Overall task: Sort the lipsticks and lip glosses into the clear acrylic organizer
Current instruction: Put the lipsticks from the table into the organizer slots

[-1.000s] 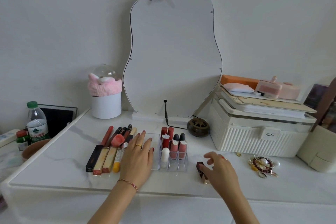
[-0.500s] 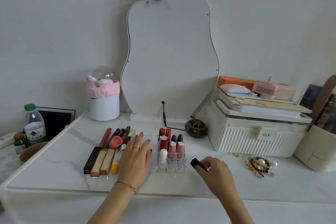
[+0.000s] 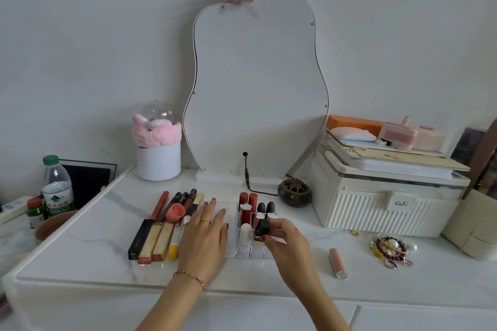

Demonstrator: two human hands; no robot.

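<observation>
Since half a second ago the right hand [image 3: 289, 246] has carried the dark lipstick [image 3: 262, 228] leftward from the bare desk [image 3: 309, 281] to the clear acrylic organizer [image 3: 242, 248], where it now sits pinched between fingertips over the right-hand slots. The tube stands nearly upright, its long axis vertical, leaning slightly. The left hand [image 3: 204, 243] stays flat, fingers spread, on the organizer's left part. A pink lip gloss [image 3: 338, 263] lies toward the desk's front edge, pointing front to back.

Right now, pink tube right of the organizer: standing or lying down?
Lying down. The pink tube lies flat on the table, right of the organizer, untouched by either hand.
</observation>
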